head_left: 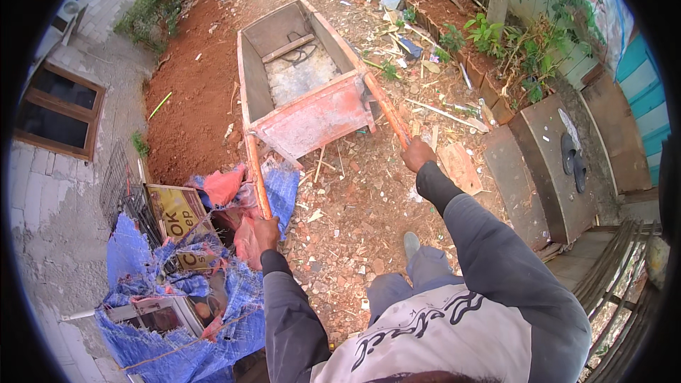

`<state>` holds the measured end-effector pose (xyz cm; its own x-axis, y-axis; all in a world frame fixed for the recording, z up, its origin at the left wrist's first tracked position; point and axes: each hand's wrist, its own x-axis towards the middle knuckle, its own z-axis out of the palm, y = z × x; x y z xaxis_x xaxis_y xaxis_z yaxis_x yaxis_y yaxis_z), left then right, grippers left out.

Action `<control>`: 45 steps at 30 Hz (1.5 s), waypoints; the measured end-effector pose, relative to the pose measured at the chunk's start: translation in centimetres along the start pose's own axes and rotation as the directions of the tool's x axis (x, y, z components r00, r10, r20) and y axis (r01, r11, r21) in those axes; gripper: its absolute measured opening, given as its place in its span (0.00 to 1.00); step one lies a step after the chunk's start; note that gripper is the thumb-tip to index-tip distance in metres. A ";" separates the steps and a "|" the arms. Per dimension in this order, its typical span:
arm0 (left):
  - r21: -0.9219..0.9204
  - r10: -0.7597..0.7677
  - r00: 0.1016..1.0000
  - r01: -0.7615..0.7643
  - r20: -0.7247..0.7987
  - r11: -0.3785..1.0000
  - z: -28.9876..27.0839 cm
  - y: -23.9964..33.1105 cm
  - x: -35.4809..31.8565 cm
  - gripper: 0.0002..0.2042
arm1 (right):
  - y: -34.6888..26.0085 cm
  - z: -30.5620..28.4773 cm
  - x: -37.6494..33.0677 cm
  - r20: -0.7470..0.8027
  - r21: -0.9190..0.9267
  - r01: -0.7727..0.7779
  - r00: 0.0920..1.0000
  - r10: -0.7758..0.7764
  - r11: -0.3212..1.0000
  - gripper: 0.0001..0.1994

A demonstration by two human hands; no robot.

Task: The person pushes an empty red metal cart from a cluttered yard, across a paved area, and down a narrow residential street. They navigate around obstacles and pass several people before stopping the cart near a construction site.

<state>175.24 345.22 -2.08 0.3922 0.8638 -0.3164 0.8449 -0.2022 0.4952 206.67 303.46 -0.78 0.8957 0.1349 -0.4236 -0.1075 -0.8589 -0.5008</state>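
In front of me stands a box-shaped handcart [312,119] with worn reddish paint on its near panel. Two orange handles reach back from it toward me. My left hand [267,233] is closed round the end of the left handle [255,174]. Round the end of the right handle [386,108] my right hand [418,154] is wrapped in the same way. Inside the cart lie a short wooden strip [288,49] and a loop of dark cord or wire over a pale, dusty bottom. The cart's wheels are hidden.
A heap under torn blue tarpaulin [234,344] lies close on my left, beside a block wall. Red soil [191,99] is piled left of the cart. Wood scraps and rubble litter the ground. At right are a brick-edged planting bed [489,92], boards [550,156] and dark sandals [573,159].
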 end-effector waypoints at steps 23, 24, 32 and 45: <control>0.107 0.015 1.000 -0.015 0.002 0.994 1.6 33.0 41.5 0.21 | -31.8 -3.8 45.2 -0.081 -0.245 0.135 0.984 -0.159 0.960 0.30; 0.075 0.018 1.000 -0.018 -0.007 0.997 1.4 34.5 43.5 0.21 | -32.5 -3.6 48.2 -0.058 -0.262 0.186 0.976 -0.208 0.947 0.30; 0.108 0.033 0.999 -0.035 0.020 0.994 -0.6 43.3 60.5 0.20 | -44.3 -2.6 62.4 -0.078 -0.279 0.165 0.978 -0.194 0.946 0.26; -0.051 -0.028 1.000 0.027 -0.012 0.998 0.6 59.9 83.0 0.17 | -60.9 -3.4 86.2 0.013 -0.143 0.122 0.992 -0.122 0.982 0.28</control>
<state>258.58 404.52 0.84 0.3638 0.8746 -0.3205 0.8357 -0.1545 0.5270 291.89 365.73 -4.22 0.8965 0.2447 -0.3693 0.0655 -0.8977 -0.4358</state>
